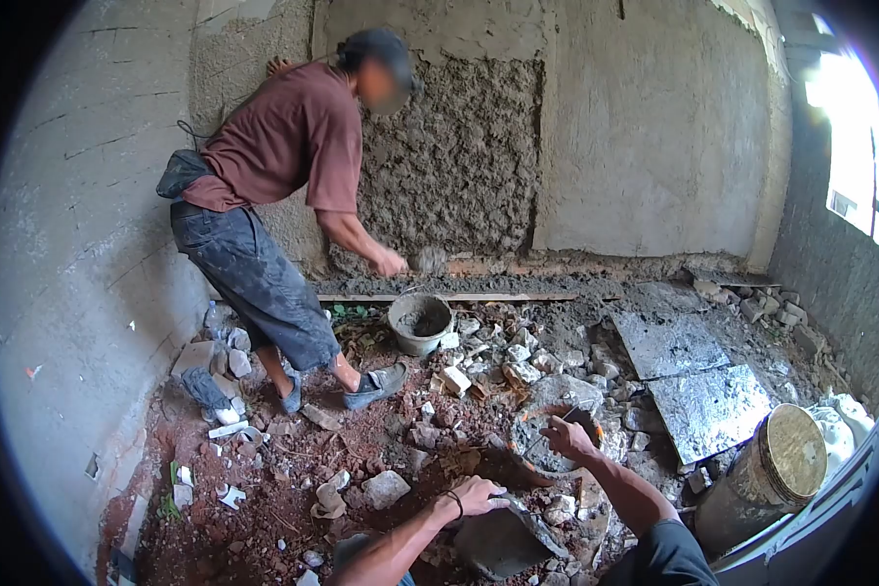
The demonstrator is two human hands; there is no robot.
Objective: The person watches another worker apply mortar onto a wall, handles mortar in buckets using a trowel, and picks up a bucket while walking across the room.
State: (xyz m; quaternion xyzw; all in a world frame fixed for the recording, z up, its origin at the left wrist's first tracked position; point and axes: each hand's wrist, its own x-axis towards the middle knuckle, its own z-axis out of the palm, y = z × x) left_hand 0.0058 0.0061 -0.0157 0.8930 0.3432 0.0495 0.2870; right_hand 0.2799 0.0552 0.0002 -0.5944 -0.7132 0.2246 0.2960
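My left hand (476, 496) is closed on the rim of a tilted grey bucket (506, 543), low in the view. To its upper right, my right hand (568, 439) is closed over a second bucket with an orange rim (516, 451), which holds grey mortar. A thin pale bar, apparently this bucket's wire handle (534, 445), runs under my right fingers; part of the grip is hidden. Farther off, a co-worker (293, 146) bends over a mortar bucket (420, 337) and holds a blurred trowel (428, 260) by the wall base.
Broken stones (386, 488) and rubble cover the reddish soil. Two mortar-smeared boards (710, 408) lie at the right, near a tall dirty bucket (762, 479). Rough wet mortar (459, 156) coats part of the back wall. A plank (488, 297) runs along its foot.
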